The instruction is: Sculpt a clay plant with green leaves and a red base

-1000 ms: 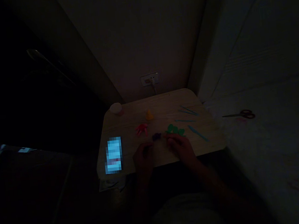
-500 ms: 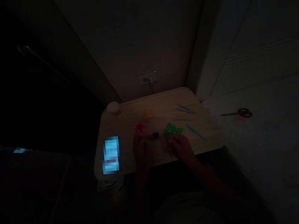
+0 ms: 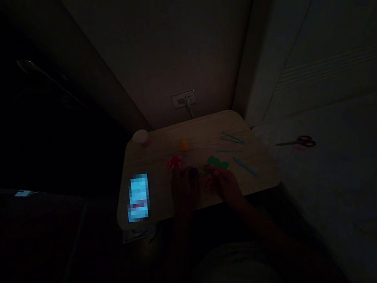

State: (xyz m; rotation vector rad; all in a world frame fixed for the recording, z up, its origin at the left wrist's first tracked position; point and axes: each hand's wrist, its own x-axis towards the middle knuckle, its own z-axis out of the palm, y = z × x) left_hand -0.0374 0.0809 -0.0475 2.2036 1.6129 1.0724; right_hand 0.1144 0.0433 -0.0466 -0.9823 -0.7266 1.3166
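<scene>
In the dim head view my left hand (image 3: 184, 190) has its fingers around a small dark purple lump (image 3: 193, 172), which looks like modelling clay. My right hand (image 3: 225, 185) is closed in a pinch just in front of a green leaf-like piece (image 3: 216, 162); whatever lies between its fingertips is too dark to make out. Beyond my left fingers sits a red piece with several pink legs (image 3: 175, 162), partly covered by that hand. A yellow-orange pointed piece (image 3: 184, 145) stands farther back on the small wooden table (image 3: 203, 129).
A lit phone (image 3: 138, 198) lies at the table's left. At the back left corner stands a pale tub (image 3: 141, 138). Several thin blue tools, among them a wider one (image 3: 245, 166), lie on the right. Scissors (image 3: 297, 142) rest on the pale surface beyond. A wall socket (image 3: 183, 99) has a plug in it.
My left hand has moved up toward the red piece, then right onto the purple lump. My right hand stays pinched near the green piece. The camera view has shifted slightly.
</scene>
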